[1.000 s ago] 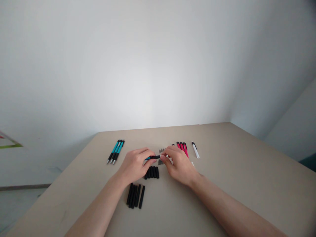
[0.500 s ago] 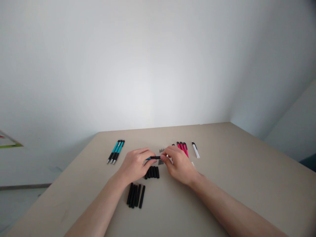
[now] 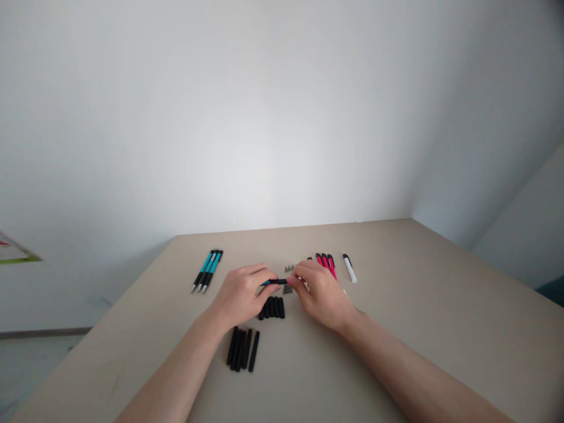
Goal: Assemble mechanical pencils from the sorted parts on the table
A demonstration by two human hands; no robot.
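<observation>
Both of my hands meet over the middle of the beige table (image 3: 418, 305) and hold one teal and black pen (image 3: 274, 282) between them. My left hand (image 3: 241, 295) pinches its teal end. My right hand (image 3: 320, 292) pinches the black end. Just below the pen lies a short row of black grip sleeves (image 3: 271, 307), and nearer to me lies a row of longer black barrels (image 3: 242, 349). Small grey tips (image 3: 288, 268) lie just beyond my fingers.
Three teal pens (image 3: 208, 269) lie side by side at the back left. Red pens (image 3: 325, 264) and one white pen (image 3: 349, 267) lie at the back right. A white wall stands behind the table.
</observation>
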